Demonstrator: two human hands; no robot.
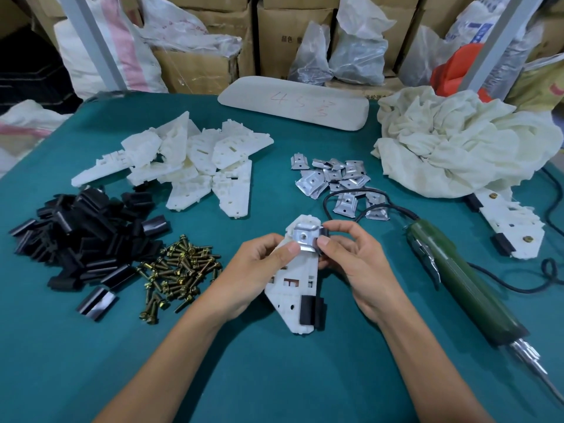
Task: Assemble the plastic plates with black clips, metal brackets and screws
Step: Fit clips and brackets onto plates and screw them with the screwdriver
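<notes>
The person holds one plastic plate (293, 282) above the green surface (274, 377), near the middle of the scene. The left hand (259, 270) supports the plate from the left side, its thumb pressed on the lower edge of a metal bracket (306, 238) that sits over the plate's far end. The right hand (351, 257) pinches the bracket's right side, thumb and forefinger closed on it and on a black clip (323, 236) that shows just behind the bracket. A second black clip (311, 311) is already seated at the plate's near end.

The likely trouble is alignment. The bracket is held in place only by the two thumbs; if either grip eases, it could slide off the clip, so that its centre hole no longer lines up with the hole in the plate beneath, and a screw would then bind or go in crooked. Whether the holes line up now cannot be told.

A free hand is also needed to fetch a screw from the screw pile (180, 270) on the near left, and later the electric screwdriver (464, 282) lying on the right. Letting go with one hand while the bracket is loose could let it tip or drop. The screwdriver's cable (345, 196) loops close to the spare metal brackets (335, 181), so lifting the tool might drag some of them across the surface.
</notes>
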